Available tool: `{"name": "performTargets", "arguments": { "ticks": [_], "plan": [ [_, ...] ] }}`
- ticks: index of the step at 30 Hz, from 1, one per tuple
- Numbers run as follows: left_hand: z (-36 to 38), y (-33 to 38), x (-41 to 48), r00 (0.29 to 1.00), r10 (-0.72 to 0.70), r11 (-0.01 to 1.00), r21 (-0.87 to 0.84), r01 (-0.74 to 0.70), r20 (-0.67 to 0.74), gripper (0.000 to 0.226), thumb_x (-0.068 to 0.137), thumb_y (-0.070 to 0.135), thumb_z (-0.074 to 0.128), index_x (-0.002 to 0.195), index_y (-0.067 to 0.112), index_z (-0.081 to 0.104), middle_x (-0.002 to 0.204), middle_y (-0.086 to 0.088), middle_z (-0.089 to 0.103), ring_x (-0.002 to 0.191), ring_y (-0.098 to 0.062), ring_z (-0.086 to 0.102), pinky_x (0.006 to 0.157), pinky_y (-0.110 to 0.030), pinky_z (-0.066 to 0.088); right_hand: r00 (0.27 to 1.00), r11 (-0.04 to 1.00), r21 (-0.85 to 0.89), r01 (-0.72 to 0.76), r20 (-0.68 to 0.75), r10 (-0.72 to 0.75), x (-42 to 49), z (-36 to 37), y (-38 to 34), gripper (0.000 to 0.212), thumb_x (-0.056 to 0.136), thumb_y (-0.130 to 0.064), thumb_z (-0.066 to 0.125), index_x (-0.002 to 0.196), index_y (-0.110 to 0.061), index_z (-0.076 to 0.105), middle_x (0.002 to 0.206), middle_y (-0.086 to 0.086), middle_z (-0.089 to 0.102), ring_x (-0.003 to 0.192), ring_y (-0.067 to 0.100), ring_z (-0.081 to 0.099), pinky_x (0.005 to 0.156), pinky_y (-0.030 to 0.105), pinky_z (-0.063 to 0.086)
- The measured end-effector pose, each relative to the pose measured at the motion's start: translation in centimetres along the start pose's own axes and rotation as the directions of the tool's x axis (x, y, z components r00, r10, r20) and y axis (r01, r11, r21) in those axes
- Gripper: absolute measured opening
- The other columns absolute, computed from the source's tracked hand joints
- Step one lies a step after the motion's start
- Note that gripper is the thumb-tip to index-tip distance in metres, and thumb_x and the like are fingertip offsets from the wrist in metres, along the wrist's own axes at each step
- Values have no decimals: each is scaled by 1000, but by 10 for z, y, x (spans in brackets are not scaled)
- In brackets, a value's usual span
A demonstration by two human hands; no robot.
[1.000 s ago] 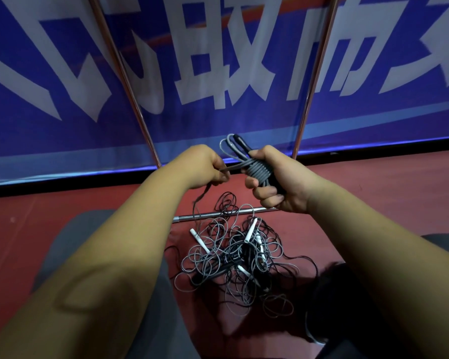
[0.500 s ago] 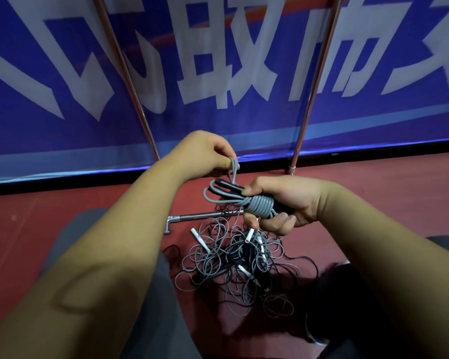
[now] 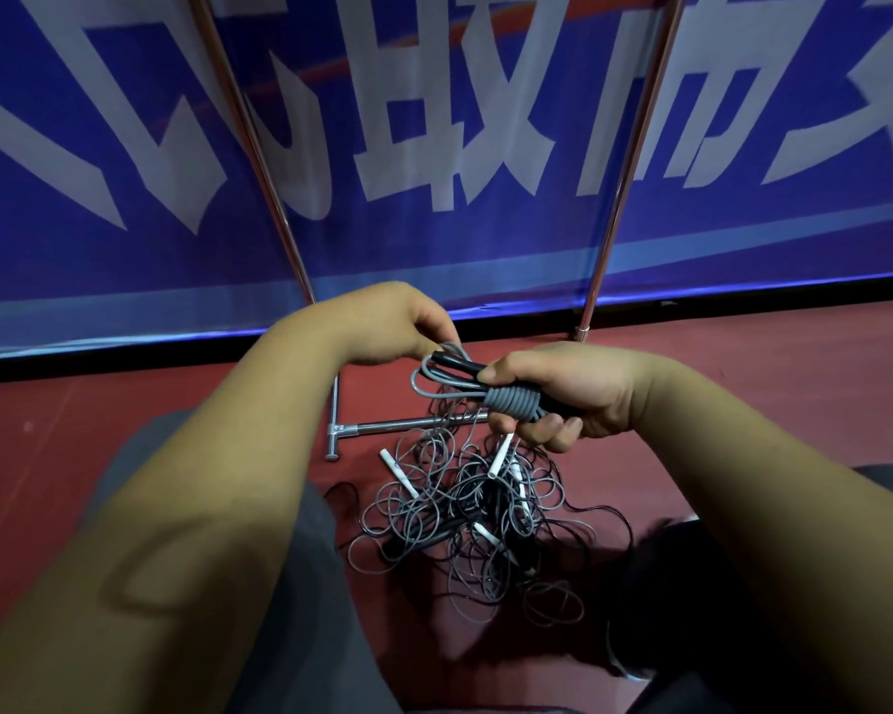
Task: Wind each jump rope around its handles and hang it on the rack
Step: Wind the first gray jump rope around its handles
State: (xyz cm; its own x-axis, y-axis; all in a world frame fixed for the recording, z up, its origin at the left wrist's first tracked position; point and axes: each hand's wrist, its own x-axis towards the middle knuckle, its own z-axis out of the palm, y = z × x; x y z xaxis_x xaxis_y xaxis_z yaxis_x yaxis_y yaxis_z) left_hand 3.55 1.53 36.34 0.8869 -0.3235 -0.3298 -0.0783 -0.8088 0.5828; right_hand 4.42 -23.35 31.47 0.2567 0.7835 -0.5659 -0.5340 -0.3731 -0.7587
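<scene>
Winding looks close to finished on the jump rope we have in hand. On the left side of the grip, our left hand comes in from above with its fingers curled down. It pinches the grey cord just where it leaves the bundle, right beside the tips of the black handles.

Between the two hands a few slack loops stick out past those tips. To the right of them the cord sits in tight grey turns around the paired handles. Our right hand closes round that wound part, thumb on top and fingers underneath, holding everything together.

Below the grip and well apart from it, a tangled pile of ropes lies on the red floor, partly over the base bar of the rack. The rack's two poles rise beyond our hands in front of a blue banner. Its hanging part is out of view above.

We judge the step to be securing the last length of cord. The next move calls for tucking that end under a turn or through the loops while our right hand keeps the coils squeezed so they don't spring loose. Then we must lift the bundle up to the rack.
</scene>
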Motion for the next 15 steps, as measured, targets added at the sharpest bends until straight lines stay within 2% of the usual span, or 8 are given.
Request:
{"name": "performTargets", "arguments": {
  "ticks": [4, 7, 8, 11, 13, 15],
  "plan": [
    [0, 4, -1, 998, -11, 1000, 27, 12, -56, 17, 87, 16, 85, 95, 31, 85, 87, 16, 80, 87, -1, 74, 83, -25, 55, 998, 998, -41, -47, -35, 46, -4, 5, -1, 35, 107, -34, 48, 93, -4, 58, 79, 7, 60, 44, 7, 32, 38, 17, 15],
    [1, 10, 0, 994, -5, 1000, 8, 6, -109, 17, 81, 17, 90, 91, 30, 85, 81, 14, 79, 83, -5, 75, 87, -32, 58, 993, 991, -76, -109, -53, 105, -2, 8, 0, 36, 106, -37, 50, 116, -3, 56, 79, 6, 61, 42, 7, 33, 39, 16, 14],
    [2, 12, -1, 992, 2, 1000, 3, -1, -123, 16, 81, 18, 90, 90, 30, 85, 80, 15, 79, 83, -6, 75, 87, -32, 58, 991, 989, -83, -125, -55, 121, -2, 9, 0, 36, 106, -37, 49, 116, -3, 56, 78, 6, 61, 42, 7, 33, 40, 16, 14],
    [4, 17, -1, 988, 43, 999, -14, -46, -146, 15, 82, 20, 90, 90, 32, 85, 82, 15, 79, 83, -5, 74, 86, -32, 59, 982, 977, -119, -175, -96, 164, -4, 14, -1, 45, 109, -37, 45, 89, 1, 58, 66, 3, 61, 39, 7, 32, 41, 16, 12],
    [6, 20, -2, 986, 69, 997, -27, -74, -153, 15, 82, 19, 89, 90, 32, 84, 84, 12, 79, 83, -7, 74, 85, -32, 59, 978, 972, -136, -189, -116, 174, -5, 14, -1, 47, 109, -39, 45, 84, -1, 60, 64, 3, 60, 40, 7, 32, 40, 16, 14],
    [6, 21, -2, 985, 87, 995, -30, -92, -151, 15, 83, 20, 89, 90, 32, 84, 86, 11, 79, 84, -6, 74, 85, -32, 60, 970, 972, -135, -194, -174, 170, -3, 10, -1, 42, 108, -39, 49, 88, -3, 59, 68, 4, 61, 43, 9, 33, 39, 15, 17]
  ]
}}
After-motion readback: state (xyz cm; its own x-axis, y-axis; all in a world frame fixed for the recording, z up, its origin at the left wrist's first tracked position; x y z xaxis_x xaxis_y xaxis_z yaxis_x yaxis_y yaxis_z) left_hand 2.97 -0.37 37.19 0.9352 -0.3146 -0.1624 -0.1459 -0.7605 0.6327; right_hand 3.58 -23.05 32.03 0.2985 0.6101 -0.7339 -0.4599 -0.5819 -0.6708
